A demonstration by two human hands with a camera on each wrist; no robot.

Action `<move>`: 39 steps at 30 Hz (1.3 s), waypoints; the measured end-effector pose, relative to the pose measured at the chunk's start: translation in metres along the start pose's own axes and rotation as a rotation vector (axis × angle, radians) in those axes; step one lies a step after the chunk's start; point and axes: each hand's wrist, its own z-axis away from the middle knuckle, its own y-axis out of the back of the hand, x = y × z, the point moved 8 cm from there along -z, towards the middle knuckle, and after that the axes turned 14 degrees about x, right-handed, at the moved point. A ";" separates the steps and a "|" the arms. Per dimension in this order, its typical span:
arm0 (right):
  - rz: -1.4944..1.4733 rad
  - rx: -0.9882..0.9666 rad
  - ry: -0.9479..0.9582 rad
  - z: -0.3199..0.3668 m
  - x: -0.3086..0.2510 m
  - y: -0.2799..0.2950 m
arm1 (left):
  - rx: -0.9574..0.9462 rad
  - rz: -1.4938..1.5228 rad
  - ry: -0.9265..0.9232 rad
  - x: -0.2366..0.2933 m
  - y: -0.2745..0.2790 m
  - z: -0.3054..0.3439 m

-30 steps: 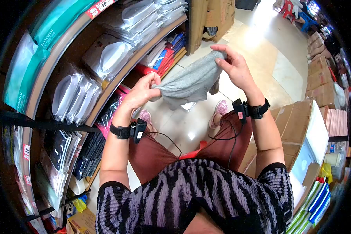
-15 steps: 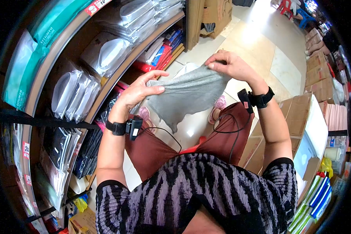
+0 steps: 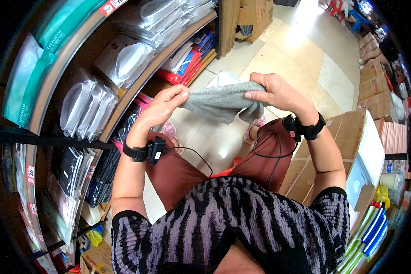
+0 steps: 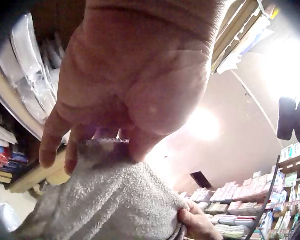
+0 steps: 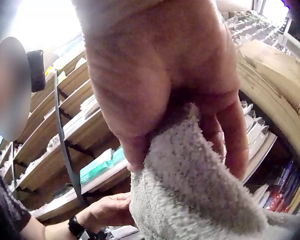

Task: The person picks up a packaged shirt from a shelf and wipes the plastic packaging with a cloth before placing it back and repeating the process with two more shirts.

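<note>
A grey cloth with a fuzzy, towel-like nap is stretched between both hands, above the floor and in front of the knees. The left hand pinches its left end between thumb and fingers. At the other end the right hand grips it, thumb on the near side and fingers behind, and a loose flap hangs below. In the left wrist view the cloth hangs from the fingertips of the left hand. The right wrist view shows the cloth bunched under the right hand.
Shelves with clear-bagged white goods stand close at the left. A cardboard box stands beside the right knee, and another carton is further ahead. A white bag lies behind the cloth. Cables run from the wrist cameras across the lap.
The right hand has come down and inward, changing its hold along the cloth's edge. The left hand's fingers have closed to a pinch. The hanging cloth has gathered into a narrower band.
</note>
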 end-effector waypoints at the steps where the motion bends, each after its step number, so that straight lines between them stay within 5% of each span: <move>1: -0.003 0.009 0.024 0.000 -0.001 0.002 | -0.013 -0.007 -0.010 0.000 0.000 -0.001; 6: 0.010 0.118 0.192 0.007 0.004 0.007 | 0.069 0.029 0.038 0.001 0.001 -0.009; 9: 0.174 0.024 0.128 0.009 0.007 0.007 | 0.005 0.032 0.007 0.007 0.003 -0.012; 10: 0.192 -0.135 -0.071 0.009 0.003 0.010 | -0.024 0.017 -0.028 0.015 0.004 -0.015; 11: 0.036 -0.036 -0.046 -0.002 -0.005 0.029 | 0.049 -0.010 -0.088 0.028 0.017 -0.022; 13: -0.301 0.139 -0.031 -0.017 0.002 0.058 | 0.261 0.422 -0.011 0.058 0.037 -0.044; 15: -1.075 0.241 -0.052 -0.045 0.027 0.084 | 0.299 0.649 -0.058 0.077 0.040 -0.068; 16: -1.094 0.329 -0.129 -0.049 0.038 0.085 | 0.111 0.636 0.061 0.060 0.027 -0.076; 17: -1.098 0.297 -0.198 -0.047 0.045 0.068 | 0.099 0.718 0.105 0.038 0.012 -0.077; 18: -1.215 0.311 -0.387 -0.037 0.067 0.037 | 0.074 0.828 0.396 0.010 -0.012 -0.058; 19: -1.326 0.324 -0.585 -0.019 0.090 -0.001 | 0.111 0.776 0.410 -0.013 -0.031 -0.045; 21: -1.605 0.019 -0.827 0.026 0.102 -0.066 | -0.091 0.888 0.571 -0.065 -0.068 -0.019; 23: -1.477 -0.022 -0.724 0.050 0.106 -0.088 | -0.056 0.681 0.627 -0.104 -0.067 -0.003; 26: -1.023 -0.223 -0.838 0.071 0.140 -0.113 | -0.193 0.378 0.709 -0.134 -0.064 0.011; 29: -0.892 -0.172 -0.723 0.059 0.137 -0.103 | -0.096 -0.103 0.586 -0.122 -0.044 -0.001; 30: -0.765 -0.182 -0.665 0.054 0.133 -0.100 | -0.089 0.019 0.598 -0.124 -0.044 -0.004; 33: -0.381 -0.314 -0.437 0.043 0.137 -0.112 | 0.170 -0.267 0.296 -0.116 -0.023 -0.025; 34: -0.266 -0.358 -0.360 0.038 0.134 -0.114 | 0.166 -0.416 0.319 -0.121 -0.020 -0.030; 37: 0.146 -0.261 -0.177 0.029 0.121 -0.109 | 0.060 -0.347 0.160 -0.097 -0.037 -0.032; 39: 0.260 -0.178 -0.169 0.018 0.115 -0.104 | -0.214 -0.630 0.145 -0.081 -0.059 -0.024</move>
